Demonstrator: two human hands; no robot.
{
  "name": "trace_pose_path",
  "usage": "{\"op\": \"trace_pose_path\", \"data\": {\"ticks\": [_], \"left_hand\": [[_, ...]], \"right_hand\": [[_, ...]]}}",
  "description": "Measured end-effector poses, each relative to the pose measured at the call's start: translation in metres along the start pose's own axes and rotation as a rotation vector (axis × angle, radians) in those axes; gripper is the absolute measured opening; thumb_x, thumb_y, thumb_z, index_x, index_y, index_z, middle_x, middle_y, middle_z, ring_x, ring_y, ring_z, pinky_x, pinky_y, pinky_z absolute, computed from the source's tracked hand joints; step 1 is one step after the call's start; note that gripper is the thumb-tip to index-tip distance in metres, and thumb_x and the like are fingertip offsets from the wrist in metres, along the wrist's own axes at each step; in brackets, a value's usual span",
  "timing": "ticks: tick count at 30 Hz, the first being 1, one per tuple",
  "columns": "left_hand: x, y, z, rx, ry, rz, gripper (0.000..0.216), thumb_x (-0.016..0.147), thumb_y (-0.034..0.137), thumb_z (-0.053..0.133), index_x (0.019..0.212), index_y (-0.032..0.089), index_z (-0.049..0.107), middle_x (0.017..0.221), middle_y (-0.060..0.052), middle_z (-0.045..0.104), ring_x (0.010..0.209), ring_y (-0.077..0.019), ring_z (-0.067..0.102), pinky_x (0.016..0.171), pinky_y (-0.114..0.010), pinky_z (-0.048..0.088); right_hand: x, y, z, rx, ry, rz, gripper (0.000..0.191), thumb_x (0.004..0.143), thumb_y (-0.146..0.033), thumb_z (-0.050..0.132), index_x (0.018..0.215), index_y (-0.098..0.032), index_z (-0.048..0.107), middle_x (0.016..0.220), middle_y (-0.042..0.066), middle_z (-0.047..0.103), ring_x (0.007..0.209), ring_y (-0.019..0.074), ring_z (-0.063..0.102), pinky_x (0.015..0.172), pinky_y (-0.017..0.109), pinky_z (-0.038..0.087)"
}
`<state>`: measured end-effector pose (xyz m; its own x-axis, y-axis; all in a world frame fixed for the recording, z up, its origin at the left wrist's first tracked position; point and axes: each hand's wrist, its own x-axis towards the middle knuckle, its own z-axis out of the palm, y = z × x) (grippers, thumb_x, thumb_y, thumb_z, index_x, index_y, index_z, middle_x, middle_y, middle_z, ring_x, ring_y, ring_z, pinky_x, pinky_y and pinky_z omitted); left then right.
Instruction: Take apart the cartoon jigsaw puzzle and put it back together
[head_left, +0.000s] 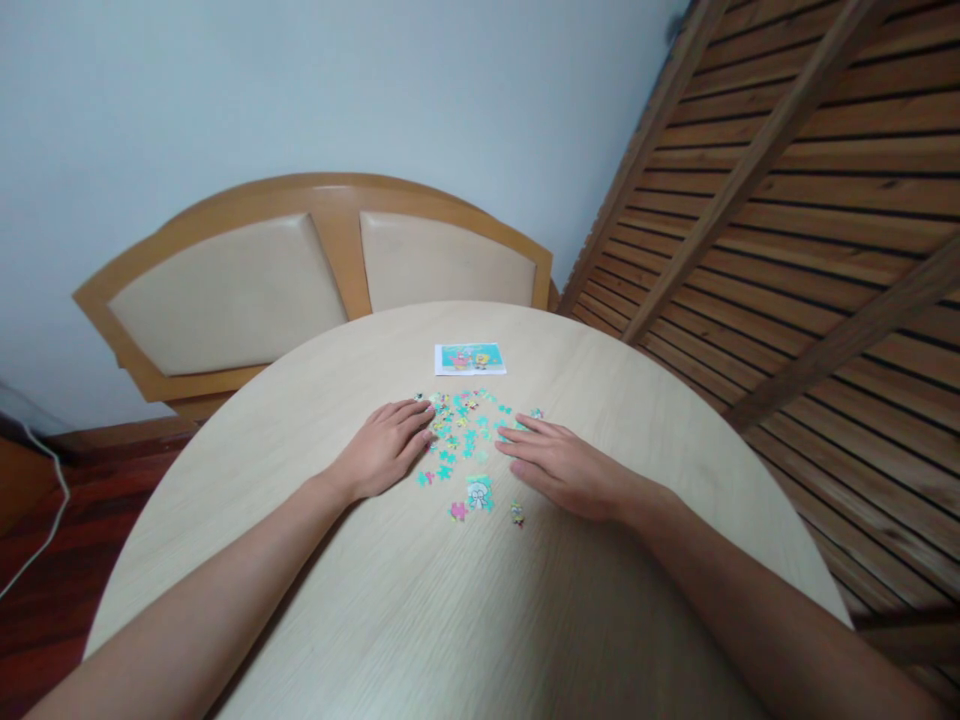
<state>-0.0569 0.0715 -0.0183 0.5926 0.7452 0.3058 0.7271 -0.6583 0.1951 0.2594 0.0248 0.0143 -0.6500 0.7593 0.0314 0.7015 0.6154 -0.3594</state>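
Loose jigsaw puzzle pieces [470, 437], mostly turquoise with some yellow and pink, lie scattered between my two hands. My left hand [386, 447] rests palm down at the left of the scatter, fingers stretched out and fingertips by the pieces. On the other side my right hand [562, 465] lies flat with its fingers spread, close to several pieces. Nearer to me is a small joined section [479, 493] showing a pale cartoon face. A pink piece [458, 512] sits just left of it, and a yellowish piece [517, 514] lies to its right.
Behind the pieces lies a picture card [471, 359] with pink and yellow cartoon figures. Everything is on a round pale wooden table [360, 620]. A padded wooden headboard [322, 190] stands beyond its far edge, and a slatted wooden panel [810, 210] leans at the right.
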Motion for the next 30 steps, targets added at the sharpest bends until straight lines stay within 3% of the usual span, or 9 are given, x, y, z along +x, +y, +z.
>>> {"op": "trace_pose_path", "data": {"ticks": [8, 13, 19, 24, 27, 30], "left_hand": [[0.000, 0.002, 0.000, -0.191, 0.062, 0.027, 0.047, 0.109, 0.040, 0.032, 0.127, 0.015, 0.068, 0.132, -0.015, 0.064, 0.123, -0.0272, 0.059, 0.109, -0.050, 0.047], [-0.001, 0.003, -0.003, -0.343, 0.050, 0.024, 0.044, 0.108, 0.041, 0.036, 0.121, 0.018, 0.071, 0.127, -0.013, 0.065, 0.121, -0.0265, 0.059, 0.109, -0.048, 0.046], [-0.004, 0.016, -0.008, -0.541, 0.120, -0.064, 0.039, 0.105, 0.042, 0.043, 0.117, 0.019, 0.073, 0.123, -0.012, 0.065, 0.117, -0.0246, 0.061, 0.109, -0.045, 0.047], [-0.005, 0.031, -0.009, -0.694, 0.152, -0.137, 0.034, 0.103, 0.038, 0.047, 0.113, 0.018, 0.073, 0.121, -0.012, 0.069, 0.116, -0.0245, 0.063, 0.109, -0.045, 0.048], [-0.007, 0.041, -0.012, -0.751, 0.130, -0.127, 0.032, 0.102, 0.037, 0.050, 0.114, 0.019, 0.073, 0.122, -0.012, 0.070, 0.118, -0.0253, 0.064, 0.111, -0.049, 0.047], [-0.009, 0.053, -0.015, -0.792, 0.083, -0.071, 0.030, 0.103, 0.037, 0.051, 0.117, 0.020, 0.072, 0.124, -0.012, 0.070, 0.120, -0.0264, 0.063, 0.111, -0.054, 0.046]], "right_hand": [[0.002, -0.006, 0.003, -0.051, 0.040, -0.005, 0.054, 0.106, -0.051, 0.035, 0.142, -0.020, 0.060, 0.153, 0.009, 0.053, 0.150, 0.0329, 0.035, 0.122, 0.057, 0.028], [0.005, -0.014, 0.009, -0.007, 0.026, -0.051, 0.058, 0.106, -0.054, 0.035, 0.150, -0.020, 0.051, 0.159, 0.009, 0.045, 0.151, 0.0335, 0.031, 0.123, 0.059, 0.023], [0.007, -0.020, 0.012, 0.036, -0.065, -0.161, 0.062, 0.104, -0.058, 0.037, 0.151, -0.021, 0.050, 0.160, 0.006, 0.043, 0.154, 0.0330, 0.023, 0.125, 0.057, 0.019], [0.009, -0.020, 0.013, 0.066, -0.063, -0.179, 0.062, 0.103, -0.058, 0.041, 0.152, -0.021, 0.049, 0.159, 0.009, 0.044, 0.153, 0.0335, 0.026, 0.124, 0.058, 0.020], [0.011, -0.021, 0.017, 0.087, 0.055, -0.151, 0.057, 0.102, -0.051, 0.047, 0.150, -0.019, 0.050, 0.155, 0.013, 0.050, 0.149, 0.0324, 0.035, 0.122, 0.058, 0.025], [0.014, -0.027, 0.020, 0.188, 0.290, -0.038, 0.047, 0.099, -0.040, 0.055, 0.141, -0.019, 0.056, 0.138, 0.013, 0.065, 0.133, 0.0285, 0.055, 0.116, 0.053, 0.037]]}}
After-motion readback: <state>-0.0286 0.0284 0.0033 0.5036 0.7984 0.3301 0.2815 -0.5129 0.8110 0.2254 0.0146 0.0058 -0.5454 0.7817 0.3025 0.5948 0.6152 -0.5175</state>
